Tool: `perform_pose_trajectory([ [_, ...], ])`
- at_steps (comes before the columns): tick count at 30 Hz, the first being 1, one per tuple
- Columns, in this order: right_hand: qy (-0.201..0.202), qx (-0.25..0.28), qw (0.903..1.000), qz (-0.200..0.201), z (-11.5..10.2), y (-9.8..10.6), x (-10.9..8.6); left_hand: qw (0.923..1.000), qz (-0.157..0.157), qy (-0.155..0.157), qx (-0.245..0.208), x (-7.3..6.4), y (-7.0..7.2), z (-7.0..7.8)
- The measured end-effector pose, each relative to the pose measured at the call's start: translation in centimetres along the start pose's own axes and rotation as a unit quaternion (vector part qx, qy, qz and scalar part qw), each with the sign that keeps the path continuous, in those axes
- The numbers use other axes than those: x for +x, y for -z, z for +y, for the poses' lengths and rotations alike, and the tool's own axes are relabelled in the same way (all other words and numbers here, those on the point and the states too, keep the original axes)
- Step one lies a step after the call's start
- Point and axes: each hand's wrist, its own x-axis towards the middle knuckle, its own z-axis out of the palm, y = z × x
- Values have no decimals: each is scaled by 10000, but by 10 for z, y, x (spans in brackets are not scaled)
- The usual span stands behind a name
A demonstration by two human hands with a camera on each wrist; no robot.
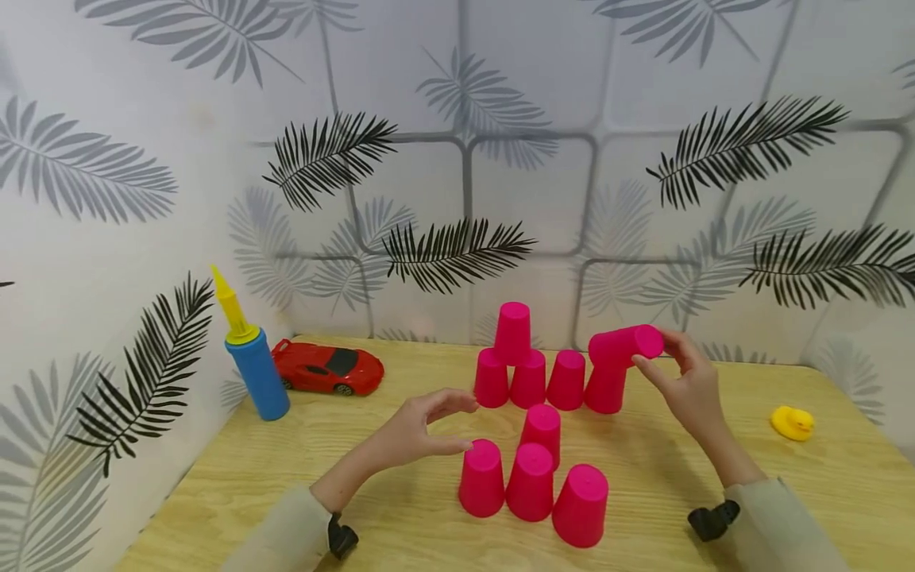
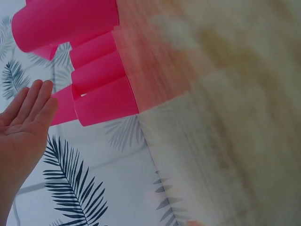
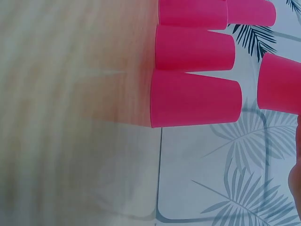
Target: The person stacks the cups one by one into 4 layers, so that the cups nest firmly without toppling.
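Observation:
My right hand pinches a pink cup tilted onto its side, above the rightmost upside-down cup of the back row. In the right wrist view, that held cup hangs apart from the standing cups. Another cup stands upside down across the two leftmost cups of that row. With relaxed, spread fingers, my left hand hovers left of the stacks and holds nothing; its thumb tip is close to a front cup. The left wrist view shows its palm and fingers beside pink cups.
Nearer to me, other upside-down cups stand close together, one behind the front three. A red toy car and a blue pump with a yellow nozzle are at the left. On the right sits a yellow rubber duck. A patterned wall borders the table.

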Motion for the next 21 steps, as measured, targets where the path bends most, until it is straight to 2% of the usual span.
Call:
perform_pose_trajectory([
  [5, 3, -249, 9995, -191, 7, -8, 18, 9991, -314, 161, 247, -6, -6, 4],
  [10, -90, -657, 9962, -559, 14, -11, 29, 9975, -516, 309, 376, -5, -11, 6],
  [17, -151, -819, 9913, -1023, 20, -15, 38, 9960, -763, 305, 341, -6, -12, 5],
  [21, -165, -949, 9871, -1276, 18, -20, 46, 9957, -746, 143, 521, -6, -12, 4],
])
